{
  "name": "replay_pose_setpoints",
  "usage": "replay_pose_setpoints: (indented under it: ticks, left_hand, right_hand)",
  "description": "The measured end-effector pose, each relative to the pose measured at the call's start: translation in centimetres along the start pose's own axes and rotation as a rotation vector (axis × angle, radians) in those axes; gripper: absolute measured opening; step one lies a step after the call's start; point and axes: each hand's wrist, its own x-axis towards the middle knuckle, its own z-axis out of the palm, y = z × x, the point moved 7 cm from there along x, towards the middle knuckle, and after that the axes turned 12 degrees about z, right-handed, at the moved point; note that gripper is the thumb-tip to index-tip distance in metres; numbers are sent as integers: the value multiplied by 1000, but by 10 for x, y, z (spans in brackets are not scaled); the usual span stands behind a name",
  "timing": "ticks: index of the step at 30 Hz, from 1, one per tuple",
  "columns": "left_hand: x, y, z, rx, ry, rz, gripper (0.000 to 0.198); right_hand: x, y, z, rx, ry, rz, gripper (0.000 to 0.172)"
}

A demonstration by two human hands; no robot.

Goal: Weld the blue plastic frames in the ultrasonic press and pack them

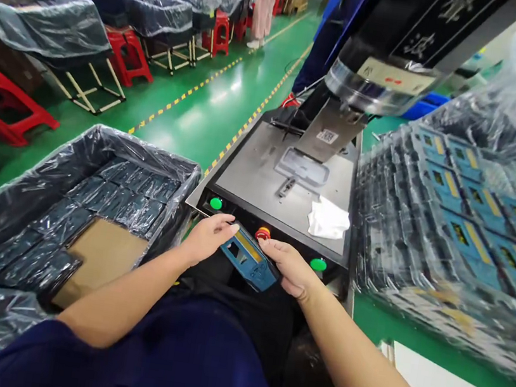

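Between my two hands is a blue plastic casing (249,257) with a yellow strip and a small window, tilted in front of the machine. My left hand (207,238) grips its left end, thumb on top. On the right end, my right hand (290,266) is closed, fingers partly hidden behind the casing. Just beyond the hands lies the machine's metal bed (252,167), with a clear fixture (304,168) under the press head (334,127). A red button (262,233) sits right behind the casing, between two green buttons (215,203).
To my left stands a plastic-lined crate (98,136) with bagged dark parts and cardboard. Stacked clear trays (379,217) of blue casings rise on the right. White cloth (328,219) lies on the bed. Red stools (128,57), lined bins and people are farther back.
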Motion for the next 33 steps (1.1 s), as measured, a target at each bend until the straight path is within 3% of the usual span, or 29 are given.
replay_pose_setpoints:
  ticks: [2,4,10,14,18,20,23,25,29,33]
  left_hand:
    - [-2,4,13,7,-72,-37,42]
    - [-3,4,17,24,-70,-62,35]
    - [-8,-5,25,58,-104,-100,30]
    - [-9,-12,24,188,-113,-64,30]
    - [-11,-9,25,361,-115,-34,31]
    - [-13,-2,27,501,-102,-21,37]
    - [-18,8,31,703,-67,-1,74]
    - [-19,10,34,744,-72,8,84]
    - [-14,9,38,576,-102,23,42]
    - [-2,12,37,246,15,-9,47]
  right_hand:
    - [2,8,-3,-11,45,-54,43]
    - [1,11,-8,-87,95,-137,42]
    - [-10,10,-22,-526,332,-388,31]
    - [-14,9,-25,-698,414,-432,27]
    - [-12,14,-25,-718,430,-448,26]
    - [-9,20,-25,-691,439,-470,25]
    - [-6,29,-25,-649,466,-505,29]
    - [-8,34,-25,-651,471,-514,32]
    - [-37,29,-24,-776,470,-611,44]
    - [-80,14,-15,-1084,508,-739,82]
